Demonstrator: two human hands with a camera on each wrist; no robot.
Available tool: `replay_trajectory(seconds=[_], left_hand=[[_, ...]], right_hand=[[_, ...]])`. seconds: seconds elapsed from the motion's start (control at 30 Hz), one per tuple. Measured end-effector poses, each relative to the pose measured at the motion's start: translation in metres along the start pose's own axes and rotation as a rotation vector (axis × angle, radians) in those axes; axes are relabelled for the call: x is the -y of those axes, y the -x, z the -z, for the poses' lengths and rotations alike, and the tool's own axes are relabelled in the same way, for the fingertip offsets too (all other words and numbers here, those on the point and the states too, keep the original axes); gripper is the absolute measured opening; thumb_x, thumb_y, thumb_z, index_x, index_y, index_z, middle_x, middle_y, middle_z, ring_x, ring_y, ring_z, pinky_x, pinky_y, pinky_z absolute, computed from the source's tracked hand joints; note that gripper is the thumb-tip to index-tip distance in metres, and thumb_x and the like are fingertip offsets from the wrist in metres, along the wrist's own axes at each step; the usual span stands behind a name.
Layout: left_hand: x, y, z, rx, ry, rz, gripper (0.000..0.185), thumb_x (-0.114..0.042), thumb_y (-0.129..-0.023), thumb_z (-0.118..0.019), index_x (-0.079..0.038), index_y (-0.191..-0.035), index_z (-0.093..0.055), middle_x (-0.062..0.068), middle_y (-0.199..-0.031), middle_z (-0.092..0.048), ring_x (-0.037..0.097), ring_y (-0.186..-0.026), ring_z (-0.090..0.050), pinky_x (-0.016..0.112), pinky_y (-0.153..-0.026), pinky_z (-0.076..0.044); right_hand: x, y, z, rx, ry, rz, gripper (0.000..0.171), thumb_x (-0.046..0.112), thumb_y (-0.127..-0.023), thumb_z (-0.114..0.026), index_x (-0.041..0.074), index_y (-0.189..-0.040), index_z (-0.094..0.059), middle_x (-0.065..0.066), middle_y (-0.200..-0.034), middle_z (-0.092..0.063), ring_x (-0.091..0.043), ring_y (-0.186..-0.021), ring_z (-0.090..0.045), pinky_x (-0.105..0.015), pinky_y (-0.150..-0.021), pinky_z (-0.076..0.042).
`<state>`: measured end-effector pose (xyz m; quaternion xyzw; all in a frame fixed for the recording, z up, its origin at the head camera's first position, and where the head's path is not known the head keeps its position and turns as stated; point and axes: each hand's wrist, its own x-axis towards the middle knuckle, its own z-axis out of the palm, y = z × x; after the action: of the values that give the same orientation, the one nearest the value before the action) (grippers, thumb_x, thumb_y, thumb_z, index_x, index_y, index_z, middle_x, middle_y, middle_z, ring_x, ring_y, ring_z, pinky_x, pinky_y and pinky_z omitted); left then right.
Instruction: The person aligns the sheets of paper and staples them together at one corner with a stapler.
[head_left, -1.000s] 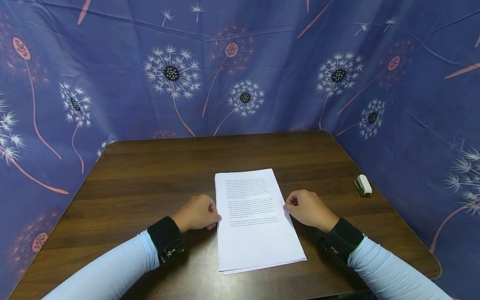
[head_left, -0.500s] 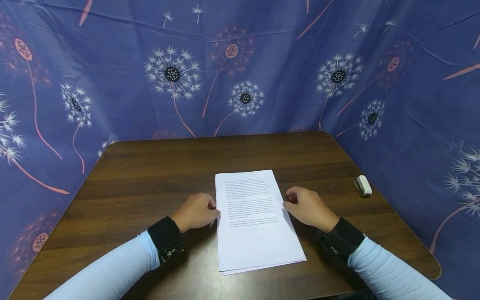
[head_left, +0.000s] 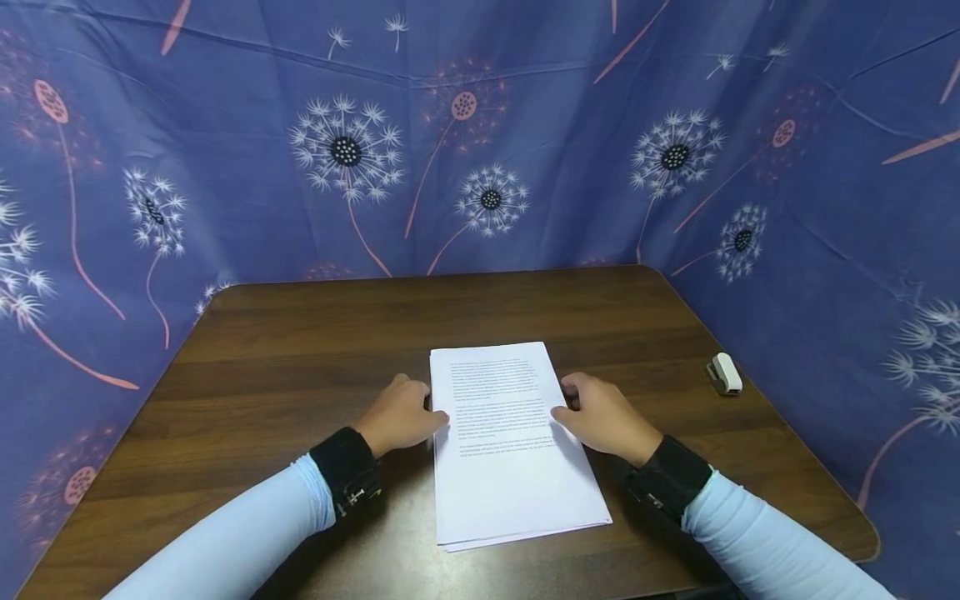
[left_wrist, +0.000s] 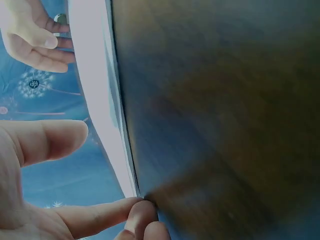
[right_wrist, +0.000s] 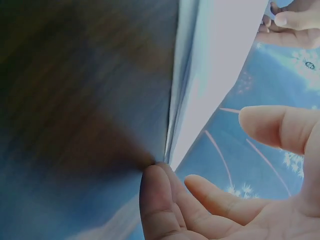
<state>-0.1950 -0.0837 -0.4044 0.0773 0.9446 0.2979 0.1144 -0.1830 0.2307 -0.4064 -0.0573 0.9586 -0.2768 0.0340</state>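
A stack of white printed paper (head_left: 510,454) lies flat in the middle of the dark wooden table (head_left: 300,350). My left hand (head_left: 429,412) is at the stack's left edge and my right hand (head_left: 564,410) at its right edge. In the left wrist view the fingertips (left_wrist: 142,210) touch the bottom of the stack's edge (left_wrist: 107,125), and the thumb (left_wrist: 50,140) hovers above the top sheet. The right wrist view shows the same: fingertips (right_wrist: 155,182) at the stack's lower edge (right_wrist: 182,100), thumb (right_wrist: 280,127) raised off the paper. Neither hand pinches the stack.
A small white stapler (head_left: 724,373) sits near the table's right edge. Blue cloth with a dandelion print (head_left: 480,150) hangs behind and on both sides. Bare table surface lies beyond the stack and to its left.
Both hands have slid forward and inward along the stack's sides. Their thumbs now reach over the top sheet's edges. The stack has not moved.
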Motion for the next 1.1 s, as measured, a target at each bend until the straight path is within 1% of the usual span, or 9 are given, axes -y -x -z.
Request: replay_trajectory(seconds=[0.17, 0.3, 0.37, 0.43, 0.57, 0.67, 0.77, 1.0, 1.1], left_hand=[[-0.002, -0.004, -0.002, 0.005, 0.054, -0.024, 0.032, -0.026, -0.090, -0.075, 0.002, -0.104, -0.073, 0.011, -0.101, -0.059, 0.024, -0.085, -0.053, 0.031, -0.059, -0.042], [-0.002, -0.006, -0.003, 0.015, 0.143, -0.002, 0.028, -0.022, -0.089, -0.076, 0.002, -0.103, -0.074, 0.010, -0.084, -0.062, 0.022, -0.066, -0.054, 0.028, -0.050, -0.036], [-0.002, -0.007, -0.003, 0.022, 0.194, 0.023, 0.030, -0.021, -0.088, -0.076, 0.003, -0.105, -0.074, 0.009, -0.078, -0.063, 0.021, -0.059, -0.053, 0.028, -0.049, -0.034], [-0.001, -0.008, -0.004, 0.024, 0.233, 0.051, 0.036, -0.022, -0.087, -0.078, 0.005, -0.111, -0.073, 0.009, -0.085, -0.066, 0.021, -0.065, -0.056, 0.029, -0.053, -0.037], [-0.003, -0.007, -0.002, 0.028, 0.272, 0.094, 0.050, -0.022, -0.086, -0.080, 0.008, -0.123, -0.067, 0.013, -0.110, -0.070, 0.025, -0.089, -0.061, 0.033, -0.070, -0.046], [-0.004, -0.005, -0.001, 0.033, 0.288, 0.096, 0.053, -0.021, -0.086, -0.080, 0.010, -0.126, -0.065, 0.015, -0.116, -0.070, 0.026, -0.095, -0.061, 0.035, -0.075, -0.047], [-0.004, -0.005, -0.002, 0.033, 0.284, 0.088, 0.053, -0.022, -0.086, -0.080, 0.009, -0.126, -0.065, 0.014, -0.113, -0.070, 0.025, -0.092, -0.060, 0.033, -0.072, -0.046], [-0.004, -0.006, -0.004, 0.039, 0.276, 0.079, 0.048, -0.021, -0.086, -0.081, 0.007, -0.122, -0.067, 0.013, -0.105, -0.069, 0.025, -0.084, -0.061, 0.030, -0.060, -0.042], [-0.003, -0.007, -0.006, 0.039, 0.276, 0.080, 0.047, -0.021, -0.086, -0.081, 0.007, -0.121, -0.068, 0.012, -0.104, -0.069, 0.025, -0.084, -0.062, 0.029, -0.059, -0.041]], right_hand=[[0.006, -0.002, -0.005, -0.010, -0.006, 0.006, 0.058, 0.024, -0.094, -0.073, -0.007, -0.140, -0.055, -0.022, -0.132, -0.067, -0.030, -0.111, -0.069, -0.050, -0.095, -0.057], [0.010, -0.002, -0.008, -0.022, 0.002, 0.005, 0.057, 0.023, -0.094, -0.073, -0.006, -0.139, -0.056, -0.022, -0.130, -0.068, -0.028, -0.105, -0.068, -0.051, -0.095, -0.057], [0.011, -0.002, -0.009, -0.025, 0.000, -0.003, 0.057, 0.023, -0.093, -0.073, -0.006, -0.139, -0.056, -0.021, -0.130, -0.068, -0.027, -0.104, -0.067, -0.051, -0.095, -0.057], [0.012, -0.002, -0.009, -0.024, -0.005, -0.011, 0.056, 0.022, -0.094, -0.073, -0.006, -0.139, -0.055, -0.022, -0.130, -0.067, -0.028, -0.105, -0.067, -0.051, -0.095, -0.057], [0.012, -0.003, -0.008, -0.015, -0.028, -0.033, 0.056, 0.023, -0.094, -0.072, -0.006, -0.140, -0.054, -0.022, -0.131, -0.066, -0.030, -0.108, -0.067, -0.049, -0.093, -0.058], [0.012, -0.004, -0.008, -0.007, -0.058, -0.050, 0.057, 0.023, -0.094, -0.071, -0.006, -0.140, -0.053, -0.022, -0.131, -0.065, -0.031, -0.111, -0.067, -0.049, -0.094, -0.057], [0.013, -0.005, -0.007, 0.000, -0.094, -0.070, 0.058, 0.024, -0.094, -0.070, -0.006, -0.141, -0.052, -0.022, -0.132, -0.064, -0.032, -0.115, -0.065, -0.049, -0.096, -0.055], [0.010, -0.009, -0.006, 0.008, -0.179, -0.122, 0.058, 0.024, -0.095, -0.069, -0.005, -0.141, -0.051, -0.021, -0.132, -0.062, -0.032, -0.116, -0.060, -0.048, -0.097, -0.053], [0.011, -0.010, -0.006, 0.011, -0.209, -0.140, 0.057, 0.024, -0.095, -0.069, -0.005, -0.141, -0.051, -0.020, -0.132, -0.061, -0.033, -0.117, -0.059, -0.047, -0.097, -0.053]])
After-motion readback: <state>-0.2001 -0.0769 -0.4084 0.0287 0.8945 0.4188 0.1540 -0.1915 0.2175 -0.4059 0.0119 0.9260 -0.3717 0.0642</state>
